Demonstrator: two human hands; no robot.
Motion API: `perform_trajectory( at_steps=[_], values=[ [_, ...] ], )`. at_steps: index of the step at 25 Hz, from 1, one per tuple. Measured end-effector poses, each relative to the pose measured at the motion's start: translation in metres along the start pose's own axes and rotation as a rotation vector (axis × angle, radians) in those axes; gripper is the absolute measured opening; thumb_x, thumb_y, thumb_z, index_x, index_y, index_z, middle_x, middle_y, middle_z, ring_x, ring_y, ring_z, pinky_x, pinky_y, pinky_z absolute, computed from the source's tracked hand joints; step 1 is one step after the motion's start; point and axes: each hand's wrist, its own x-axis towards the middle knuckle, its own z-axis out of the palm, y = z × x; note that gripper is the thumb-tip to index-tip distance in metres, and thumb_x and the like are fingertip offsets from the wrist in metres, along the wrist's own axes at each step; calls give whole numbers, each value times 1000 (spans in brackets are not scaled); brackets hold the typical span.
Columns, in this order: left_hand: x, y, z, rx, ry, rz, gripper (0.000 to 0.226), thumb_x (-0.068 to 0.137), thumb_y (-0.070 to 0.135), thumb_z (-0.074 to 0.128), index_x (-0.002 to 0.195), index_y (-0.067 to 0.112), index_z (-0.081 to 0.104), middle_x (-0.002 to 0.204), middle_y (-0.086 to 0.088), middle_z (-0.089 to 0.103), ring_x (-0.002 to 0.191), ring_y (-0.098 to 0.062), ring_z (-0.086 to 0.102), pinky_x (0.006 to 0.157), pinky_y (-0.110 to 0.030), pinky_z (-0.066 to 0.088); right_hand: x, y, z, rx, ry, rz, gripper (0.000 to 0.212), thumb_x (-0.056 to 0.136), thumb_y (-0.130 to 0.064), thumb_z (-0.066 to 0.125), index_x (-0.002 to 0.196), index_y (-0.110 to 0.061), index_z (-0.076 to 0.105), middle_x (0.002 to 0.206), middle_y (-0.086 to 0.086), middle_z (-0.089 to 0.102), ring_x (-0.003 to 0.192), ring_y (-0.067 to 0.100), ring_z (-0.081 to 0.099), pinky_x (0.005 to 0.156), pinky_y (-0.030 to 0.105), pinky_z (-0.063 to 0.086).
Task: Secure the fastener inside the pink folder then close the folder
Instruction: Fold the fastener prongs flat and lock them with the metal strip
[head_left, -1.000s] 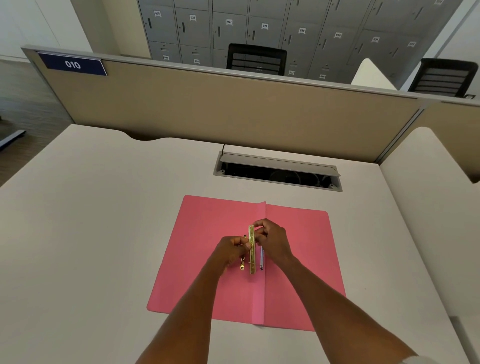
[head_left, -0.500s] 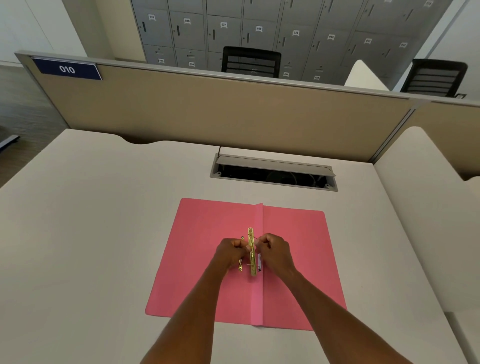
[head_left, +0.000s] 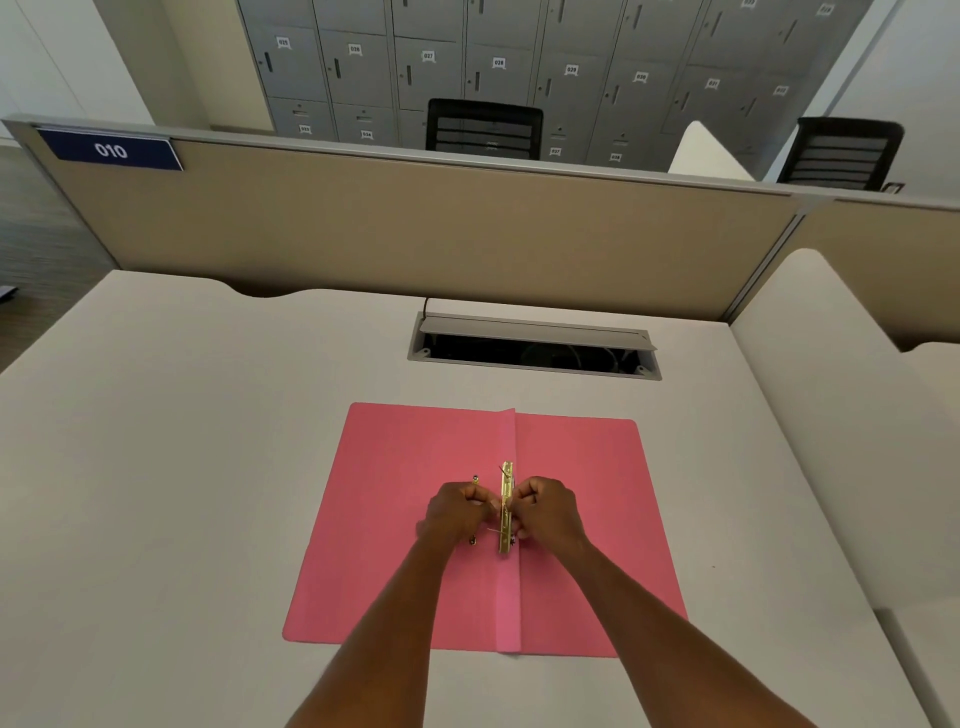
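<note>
Lying open and flat on the near middle of the tabletop (head_left: 156, 467), the pink folder (head_left: 405, 519) shows both leaves spread either side of its paler centre crease, its near edge close to the table's front edge. Along that crease, about midway, sits the brass fastener (head_left: 505, 506), a thin metal strip running lengthwise with the fold; small brass pieces show just left of it, though their exact form is too small to read. The left hand (head_left: 457, 512) and right hand (head_left: 545, 509) meet at the strip from opposite sides, fingers curled in and pinched together on it, the knuckles of both nearly touching across the metal. The strip looks light, stiff and springy, with thin edges likely to slip or nick, so pressing flat near its ends should serve better than pulling at the middle. The folder itself seems thin card: light, floppy and easily creased, best lifted by the outer edge of one leaf and swung over the fold. Beyond the folder's far edge, well apart, an open cable tray (head_left: 535, 343) is set into the tabletop before the divider panel (head_left: 415, 234).
</note>
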Motion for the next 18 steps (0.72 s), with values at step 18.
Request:
perform_trajectory(
  at_steps=[18],
  values=[
    [13,17,15,582,163,-7,41,60,57,74,80,21,70,79,6,73,78,-17,68,80,-32,51,12,11,-4,-68,-11,103,18,79,-12,74,79,2,63,62,20,71,39,18,59,41,26,49]
  ],
)
